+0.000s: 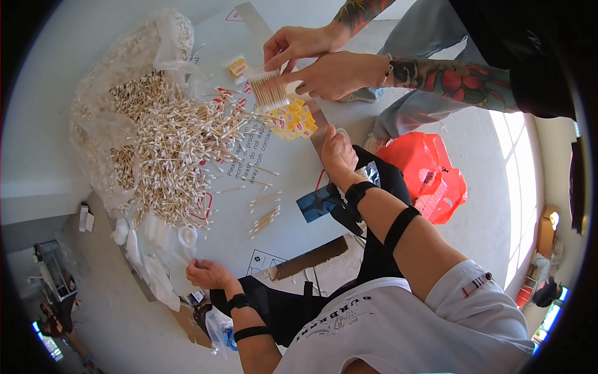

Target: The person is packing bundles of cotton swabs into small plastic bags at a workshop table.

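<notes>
My left hand is at the table's near left edge, fingers curled on the rim of a clear plastic bag. My right hand is at the right edge of the table, fingers loosely apart with nothing visible in them, close to some yellow cards. Two loose bundles of cotton swabs lie on the board between my hands. Farther off, a big heap of cotton swabs spills from a large clear bag. Another person's hands hold a clear packet of swabs.
A small filled packet lies beyond the other person's packet. A round white container stands by the heap. Below my right wrist is a dark, shiny packet. A red plastic bag sits to the right, off the table.
</notes>
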The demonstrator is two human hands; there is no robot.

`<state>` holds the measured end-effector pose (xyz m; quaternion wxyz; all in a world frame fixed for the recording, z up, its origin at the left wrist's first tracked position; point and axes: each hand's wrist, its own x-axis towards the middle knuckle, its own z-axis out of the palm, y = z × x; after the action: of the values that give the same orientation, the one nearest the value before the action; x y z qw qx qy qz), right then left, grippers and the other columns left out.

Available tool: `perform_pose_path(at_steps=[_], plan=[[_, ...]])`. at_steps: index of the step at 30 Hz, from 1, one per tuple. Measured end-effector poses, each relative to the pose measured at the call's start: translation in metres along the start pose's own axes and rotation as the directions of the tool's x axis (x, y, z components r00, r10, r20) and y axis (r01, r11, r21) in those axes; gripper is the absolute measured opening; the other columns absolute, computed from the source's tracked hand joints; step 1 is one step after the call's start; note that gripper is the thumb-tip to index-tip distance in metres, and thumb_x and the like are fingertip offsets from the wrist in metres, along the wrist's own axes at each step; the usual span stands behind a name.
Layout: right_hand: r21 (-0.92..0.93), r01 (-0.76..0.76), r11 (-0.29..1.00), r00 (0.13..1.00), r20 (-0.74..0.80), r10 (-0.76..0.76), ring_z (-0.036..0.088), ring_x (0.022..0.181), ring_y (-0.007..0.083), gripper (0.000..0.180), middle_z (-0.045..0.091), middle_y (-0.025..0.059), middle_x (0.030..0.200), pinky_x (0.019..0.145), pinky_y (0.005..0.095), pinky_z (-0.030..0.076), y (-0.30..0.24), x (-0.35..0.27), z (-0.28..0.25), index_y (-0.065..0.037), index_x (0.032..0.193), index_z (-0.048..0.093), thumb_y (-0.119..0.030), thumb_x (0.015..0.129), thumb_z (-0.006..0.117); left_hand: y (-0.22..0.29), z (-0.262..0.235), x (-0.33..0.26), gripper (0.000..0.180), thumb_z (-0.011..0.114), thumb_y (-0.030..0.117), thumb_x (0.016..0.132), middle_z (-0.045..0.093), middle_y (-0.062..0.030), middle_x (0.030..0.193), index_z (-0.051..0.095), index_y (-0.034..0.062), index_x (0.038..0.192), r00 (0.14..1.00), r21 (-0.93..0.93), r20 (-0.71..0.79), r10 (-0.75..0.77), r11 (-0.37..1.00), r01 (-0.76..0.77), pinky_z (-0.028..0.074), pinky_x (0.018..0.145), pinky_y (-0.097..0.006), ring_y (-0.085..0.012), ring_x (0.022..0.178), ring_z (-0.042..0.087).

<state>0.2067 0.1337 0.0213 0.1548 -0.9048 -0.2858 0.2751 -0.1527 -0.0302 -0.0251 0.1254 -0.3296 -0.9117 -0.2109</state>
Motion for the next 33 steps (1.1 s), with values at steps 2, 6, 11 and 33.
perform_pose_path(at_steps=[2,6,11,33], plan=[[-0.004,-0.001,1.000,1.000,0.007,0.001,0.061,0.110,0.0387,0.066,0.067,0.0198,0.112,0.092,0.0465,0.047,-0.0003,-0.0002,-0.0003,-0.007,0.108,0.068,-0.057,0.099,0.025,-0.0022,0.0004,0.0008,0.020,0.051,0.015,0.086,0.058,-0.0142,0.112,0.059,0.0074,0.102,1.000,-0.004,0.000,0.011,1.000,-0.011,0.044,0.084,-0.052,-0.0392,0.099,0.053],[0.005,0.005,1.000,1.000,-0.012,-0.005,0.061,0.110,0.0391,0.066,0.067,0.0200,0.112,0.092,0.0469,0.048,0.0009,0.0011,0.0017,-0.008,0.109,0.068,-0.057,0.099,0.025,-0.0029,0.0021,0.0008,0.020,0.052,0.015,0.085,0.058,-0.0140,0.111,0.059,0.0076,0.102,1.000,0.003,-0.003,0.020,1.000,-0.020,0.044,0.083,-0.052,-0.0393,0.098,0.053],[0.007,0.009,1.000,1.000,0.003,-0.009,0.061,0.110,0.0395,0.067,0.067,0.0201,0.112,0.092,0.0471,0.048,0.0002,0.0005,0.0006,-0.007,0.109,0.068,-0.058,0.099,0.024,-0.0017,-0.0001,0.0004,0.020,0.052,0.014,0.085,0.058,-0.0140,0.111,0.059,0.0071,0.102,1.000,-0.013,-0.010,0.025,1.000,-0.025,0.044,0.084,-0.052,-0.0390,0.099,0.053],[0.074,0.035,0.997,0.998,-0.062,-0.030,0.059,0.111,0.0385,0.053,0.065,0.0193,0.115,0.093,0.0468,0.046,0.0052,0.0044,0.0060,-0.008,0.116,0.064,-0.048,0.098,0.034,0.0038,-0.0025,0.0011,0.018,0.052,0.012,0.086,0.057,-0.0149,0.111,0.058,0.0062,0.101,1.000,-0.022,0.019,-0.013,1.000,0.013,0.044,0.085,-0.051,-0.0391,0.100,0.053]])
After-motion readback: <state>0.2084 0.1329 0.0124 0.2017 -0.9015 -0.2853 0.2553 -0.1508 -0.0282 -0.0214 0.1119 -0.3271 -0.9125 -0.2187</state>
